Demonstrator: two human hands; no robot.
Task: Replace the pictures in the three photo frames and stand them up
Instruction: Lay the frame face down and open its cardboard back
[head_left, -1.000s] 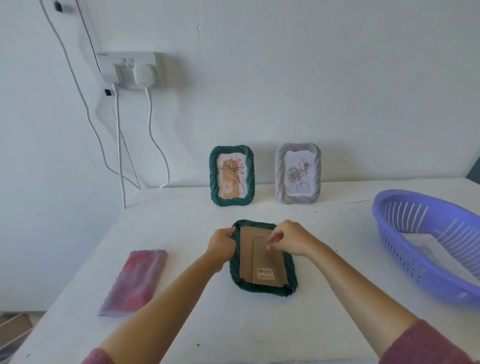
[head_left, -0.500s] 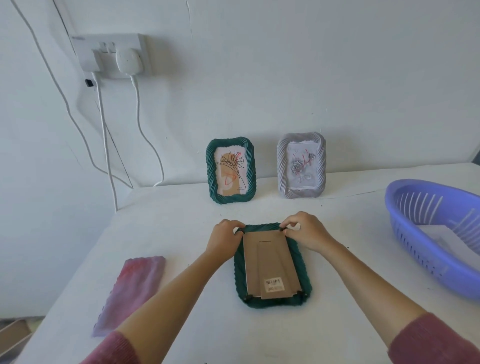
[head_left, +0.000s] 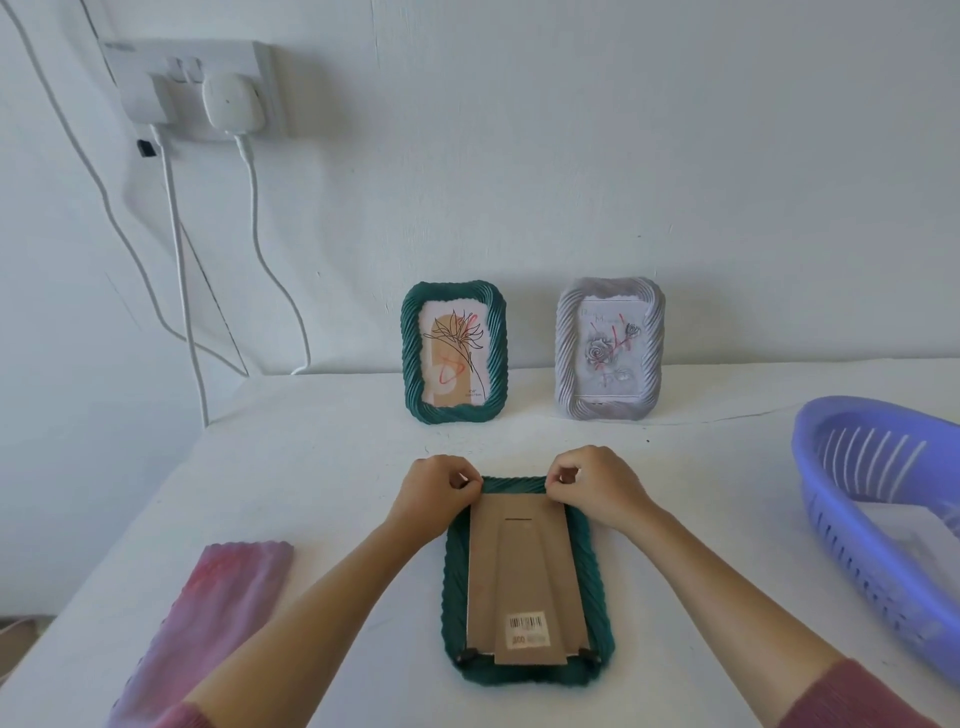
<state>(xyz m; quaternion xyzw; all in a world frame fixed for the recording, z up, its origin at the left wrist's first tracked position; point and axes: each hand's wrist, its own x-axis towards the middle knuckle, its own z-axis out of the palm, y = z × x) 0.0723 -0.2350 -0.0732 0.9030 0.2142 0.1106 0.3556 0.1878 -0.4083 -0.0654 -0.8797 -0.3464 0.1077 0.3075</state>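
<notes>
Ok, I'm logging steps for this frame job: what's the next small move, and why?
Probably turn the clips at the top corners of the face-down frame: the left hand and right hand each pinch there, its cardboard back lies flat, stand folded in, and the green frame and grey frame already stand by the wall.

Hands: two, left hand (head_left: 435, 493) and right hand (head_left: 597, 488).
Frames: three, green frame (head_left: 454, 353) and grey frame (head_left: 609, 349) standing beyond them, face-down frame (head_left: 519, 571) lying beneath.
Baskets: one, purple basket (head_left: 841, 530) sitting rightward.
Sheets: one, pink sheet (head_left: 223, 597) lying leftward.
</notes>
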